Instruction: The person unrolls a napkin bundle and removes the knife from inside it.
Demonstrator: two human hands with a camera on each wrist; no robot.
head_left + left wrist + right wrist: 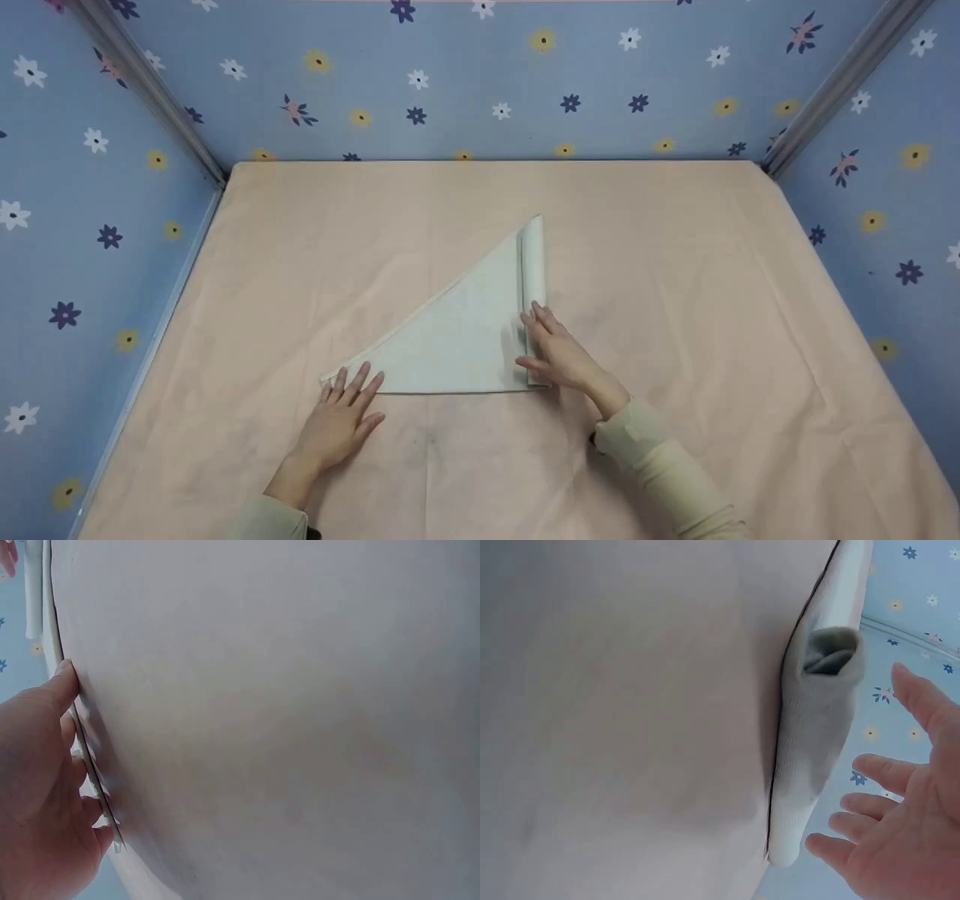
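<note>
A pale, whitish-green cloth (pixel 457 337) lies folded in a triangle, its slanted side facing the far left. Along its right side the cloth is wound into a narrow roll (pixel 533 262); the hollow end of this roll (pixel 832 660) faces the right wrist view. My left hand (pixel 334 424) rests with spread fingers on the pointed left corner. My right hand (pixel 566 356) is at the near part of the roll with its fingers extended. In the right wrist view, its fingers (pixel 874 806) stand apart from the cloth and grip nothing.
A light peach cloth (pixel 660 247) with soft wrinkles covers the table. Blue flower-patterned panels (pixel 480 82) stand at the back and both sides, with grey metal posts (pixel 840 90) at the rear corners.
</note>
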